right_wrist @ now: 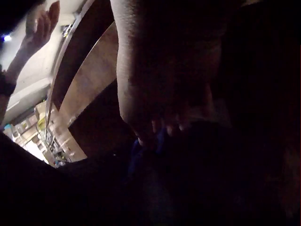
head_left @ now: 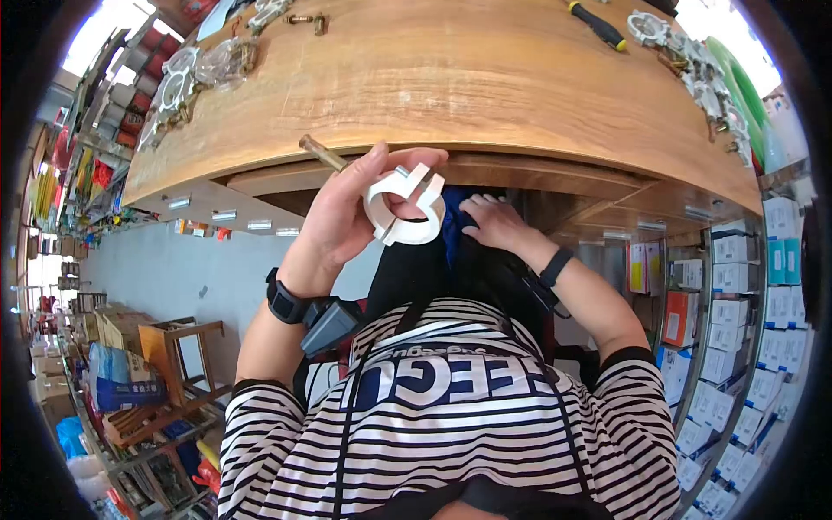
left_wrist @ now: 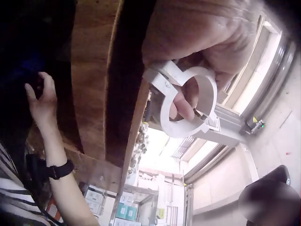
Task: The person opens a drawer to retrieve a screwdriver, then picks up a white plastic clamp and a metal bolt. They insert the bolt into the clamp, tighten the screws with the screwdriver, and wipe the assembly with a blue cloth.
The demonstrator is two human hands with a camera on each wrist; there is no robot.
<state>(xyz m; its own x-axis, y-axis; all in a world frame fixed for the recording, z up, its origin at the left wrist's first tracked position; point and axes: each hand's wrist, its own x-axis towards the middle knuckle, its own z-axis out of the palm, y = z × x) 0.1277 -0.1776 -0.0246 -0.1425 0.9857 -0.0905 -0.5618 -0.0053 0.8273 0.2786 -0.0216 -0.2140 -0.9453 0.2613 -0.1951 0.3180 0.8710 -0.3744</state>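
Note:
My left hand (head_left: 338,212) is raised at the desk's front edge, thumb and fingers gripping a white ring-shaped clamp (head_left: 402,232). A brass-coloured bolt (head_left: 322,154) sticks out beside this hand; its other end is hidden. The left wrist view shows the clamp (left_wrist: 165,110) close up, with a gap between its two lugs and a fingertip seen through the ring. Low by the lap, my right hand (head_left: 498,224) lies at a blue cloth-like thing (head_left: 452,227), thumb and fingers apart. In the dark right wrist view its fingertips (right_wrist: 175,127) are near the blue thing (right_wrist: 136,157).
On the wooden desk (head_left: 390,95) lie a yellow-black screwdriver (head_left: 598,26), white clamps with bolts (head_left: 706,82) at the right, and more clamps (head_left: 178,82) beside a clear bag (head_left: 227,65) at the left. An open drawer (head_left: 537,178) juts out under the desk edge.

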